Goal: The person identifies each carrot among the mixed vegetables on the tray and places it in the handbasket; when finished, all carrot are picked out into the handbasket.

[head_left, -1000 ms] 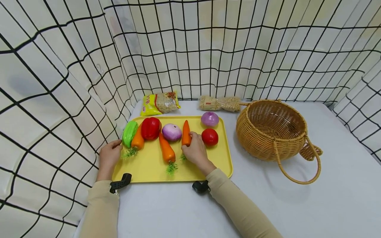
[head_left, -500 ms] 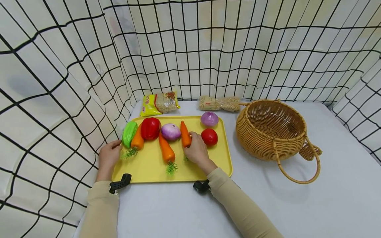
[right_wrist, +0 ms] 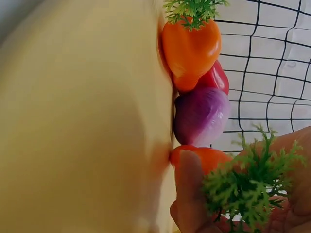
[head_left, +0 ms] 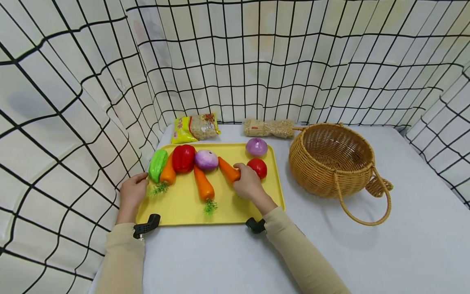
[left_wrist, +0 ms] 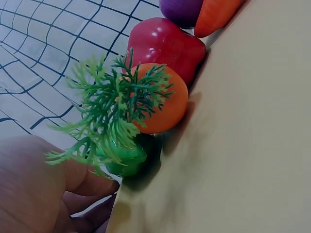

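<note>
My right hand (head_left: 249, 183) pinches an orange toy carrot (head_left: 227, 167) near its leafy end, its tip slanting toward a purple onion (head_left: 206, 160). In the right wrist view, its green leaves (right_wrist: 248, 187) partly cover that hand. My left hand (head_left: 133, 191) holds the left rim of the yellow tray (head_left: 180, 214); some of its fingers are hidden. Close to it lie a green vegetable (head_left: 158, 165), a second carrot (head_left: 168, 174) and a red bell pepper (head_left: 184, 158). A third carrot (head_left: 204, 187) points up toward the onion. Right of my right hand are a tomato (head_left: 258, 166) and another onion (head_left: 256, 147).
A wicker basket (head_left: 315, 171) with its handle (head_left: 378, 222) hanging down stands right of the tray. Behind the tray lie a yellow packet (head_left: 196, 128) and a clear bag of grains (head_left: 268, 128). Black-gridded cloth (head_left: 235, 73) walls the back and sides.
The carrot in my right hand has turned, its tip swinging left toward the onion, while the hand shifted slightly right. The onion has moved a little left and up. My left hand stays put.
</note>
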Demonstrator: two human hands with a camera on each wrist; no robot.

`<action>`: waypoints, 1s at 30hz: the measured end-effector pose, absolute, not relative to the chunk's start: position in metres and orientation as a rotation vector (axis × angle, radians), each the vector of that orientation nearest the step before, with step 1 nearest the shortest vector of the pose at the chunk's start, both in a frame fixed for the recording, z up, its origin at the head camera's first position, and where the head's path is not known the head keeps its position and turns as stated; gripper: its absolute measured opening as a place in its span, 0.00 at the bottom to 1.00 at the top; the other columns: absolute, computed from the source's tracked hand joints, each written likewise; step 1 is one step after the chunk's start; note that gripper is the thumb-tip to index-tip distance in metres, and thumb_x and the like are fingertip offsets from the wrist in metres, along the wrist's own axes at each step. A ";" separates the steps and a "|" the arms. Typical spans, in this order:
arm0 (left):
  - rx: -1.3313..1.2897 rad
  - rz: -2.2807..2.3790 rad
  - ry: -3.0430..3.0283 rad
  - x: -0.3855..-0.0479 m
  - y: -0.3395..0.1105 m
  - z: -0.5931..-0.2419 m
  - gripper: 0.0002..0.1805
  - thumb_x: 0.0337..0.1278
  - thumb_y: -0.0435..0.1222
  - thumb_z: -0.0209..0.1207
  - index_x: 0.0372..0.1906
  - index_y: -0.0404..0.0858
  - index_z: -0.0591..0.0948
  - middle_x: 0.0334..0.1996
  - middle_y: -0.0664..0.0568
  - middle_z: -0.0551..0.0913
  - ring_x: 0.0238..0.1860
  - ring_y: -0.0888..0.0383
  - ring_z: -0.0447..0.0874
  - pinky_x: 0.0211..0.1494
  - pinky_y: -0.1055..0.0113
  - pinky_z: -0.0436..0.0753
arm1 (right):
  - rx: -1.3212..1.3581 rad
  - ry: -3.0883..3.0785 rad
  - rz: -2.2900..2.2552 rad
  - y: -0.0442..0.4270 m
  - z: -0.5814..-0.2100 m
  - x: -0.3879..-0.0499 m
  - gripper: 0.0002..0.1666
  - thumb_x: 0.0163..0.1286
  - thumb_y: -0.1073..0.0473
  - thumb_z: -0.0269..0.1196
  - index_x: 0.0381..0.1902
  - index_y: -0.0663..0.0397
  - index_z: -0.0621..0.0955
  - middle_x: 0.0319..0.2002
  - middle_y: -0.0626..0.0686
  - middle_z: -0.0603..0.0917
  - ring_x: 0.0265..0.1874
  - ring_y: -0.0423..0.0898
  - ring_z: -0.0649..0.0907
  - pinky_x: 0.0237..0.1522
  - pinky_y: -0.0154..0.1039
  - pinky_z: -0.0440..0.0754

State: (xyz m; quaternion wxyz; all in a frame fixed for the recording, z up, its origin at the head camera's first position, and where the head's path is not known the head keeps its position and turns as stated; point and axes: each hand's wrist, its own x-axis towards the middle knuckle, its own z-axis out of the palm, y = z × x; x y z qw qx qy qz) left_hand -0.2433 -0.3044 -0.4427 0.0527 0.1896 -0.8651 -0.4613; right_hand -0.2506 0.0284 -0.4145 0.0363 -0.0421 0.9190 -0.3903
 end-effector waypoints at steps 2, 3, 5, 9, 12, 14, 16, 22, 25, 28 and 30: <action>0.572 -1.406 -2.636 -0.244 -0.304 -0.442 0.25 0.72 0.36 0.42 0.70 0.35 0.68 0.67 0.37 0.70 0.67 0.41 0.66 0.61 0.52 0.72 | -0.118 2.808 -1.232 0.029 -0.414 -0.251 0.32 0.57 0.69 0.62 0.62 0.56 0.75 0.52 0.57 0.80 0.42 0.52 0.77 0.46 0.45 0.78; 0.571 -1.409 -2.638 -0.244 -0.304 -0.441 0.25 0.72 0.36 0.42 0.71 0.35 0.68 0.67 0.37 0.70 0.67 0.41 0.66 0.61 0.52 0.72 | -0.109 2.793 -1.244 0.029 -0.415 -0.251 0.32 0.58 0.69 0.62 0.63 0.56 0.75 0.52 0.57 0.80 0.41 0.52 0.77 0.45 0.44 0.79; 0.569 -1.412 -2.641 -0.245 -0.304 -0.440 0.25 0.72 0.36 0.42 0.71 0.35 0.68 0.67 0.37 0.69 0.67 0.41 0.66 0.61 0.52 0.72 | -0.094 2.766 -1.256 0.029 -0.416 -0.252 0.33 0.58 0.69 0.64 0.63 0.55 0.74 0.51 0.57 0.80 0.40 0.52 0.77 0.41 0.43 0.80; 0.567 -1.416 -2.639 -0.246 -0.303 -0.439 0.25 0.72 0.36 0.42 0.71 0.35 0.68 0.68 0.37 0.69 0.68 0.41 0.65 0.62 0.52 0.71 | -0.072 2.744 -1.269 0.029 -0.419 -0.253 0.36 0.57 0.65 0.70 0.64 0.53 0.73 0.51 0.57 0.80 0.41 0.52 0.77 0.41 0.42 0.81; 0.578 -1.414 -2.641 -0.246 -0.304 -0.440 0.25 0.72 0.36 0.42 0.71 0.36 0.68 0.68 0.37 0.69 0.68 0.41 0.65 0.62 0.52 0.71 | -0.052 2.766 -1.277 0.028 -0.421 -0.254 0.34 0.60 0.59 0.71 0.64 0.53 0.73 0.50 0.57 0.81 0.41 0.52 0.78 0.44 0.43 0.80; 0.585 -1.409 -2.644 -0.246 -0.305 -0.440 0.25 0.72 0.36 0.42 0.71 0.36 0.68 0.68 0.37 0.69 0.68 0.41 0.65 0.62 0.52 0.71 | -0.042 2.792 -1.278 0.028 -0.421 -0.254 0.33 0.61 0.57 0.70 0.63 0.54 0.74 0.49 0.57 0.82 0.41 0.52 0.78 0.46 0.43 0.80; 0.586 -1.399 -2.650 -0.245 -0.305 -0.441 0.26 0.72 0.36 0.42 0.71 0.37 0.68 0.68 0.38 0.69 0.68 0.41 0.65 0.62 0.52 0.71 | -0.032 2.817 -1.291 0.028 -0.420 -0.253 0.31 0.62 0.57 0.69 0.63 0.54 0.75 0.48 0.57 0.82 0.40 0.51 0.78 0.47 0.44 0.80; 0.583 -1.379 -2.661 -0.245 -0.305 -0.441 0.26 0.71 0.36 0.42 0.71 0.37 0.68 0.67 0.37 0.70 0.67 0.41 0.66 0.57 0.55 0.72 | -0.023 2.905 -1.415 0.033 -0.416 -0.254 0.28 0.62 0.57 0.67 0.60 0.57 0.77 0.48 0.57 0.84 0.39 0.52 0.80 0.47 0.45 0.80; 0.590 -1.377 -2.662 -0.245 -0.304 -0.441 0.26 0.71 0.36 0.43 0.71 0.37 0.69 0.67 0.37 0.70 0.67 0.42 0.66 0.55 0.57 0.71 | -0.012 2.930 -1.501 0.036 -0.413 -0.256 0.28 0.63 0.57 0.67 0.60 0.56 0.77 0.48 0.57 0.84 0.40 0.51 0.80 0.46 0.44 0.80; 0.590 -1.363 -2.671 -0.245 -0.304 -0.441 0.26 0.71 0.37 0.43 0.70 0.37 0.69 0.67 0.37 0.70 0.66 0.41 0.66 0.53 0.58 0.71 | -0.006 2.895 -1.614 0.041 -0.409 -0.258 0.28 0.63 0.56 0.68 0.61 0.55 0.77 0.50 0.56 0.83 0.40 0.50 0.80 0.44 0.42 0.81; 0.588 -1.362 -2.677 -0.245 -0.305 -0.440 0.26 0.72 0.37 0.42 0.70 0.37 0.69 0.67 0.37 0.70 0.66 0.41 0.66 0.52 0.58 0.71 | -0.017 2.856 -1.694 0.044 -0.405 -0.258 0.28 0.63 0.56 0.67 0.61 0.54 0.76 0.50 0.56 0.83 0.39 0.50 0.81 0.40 0.41 0.81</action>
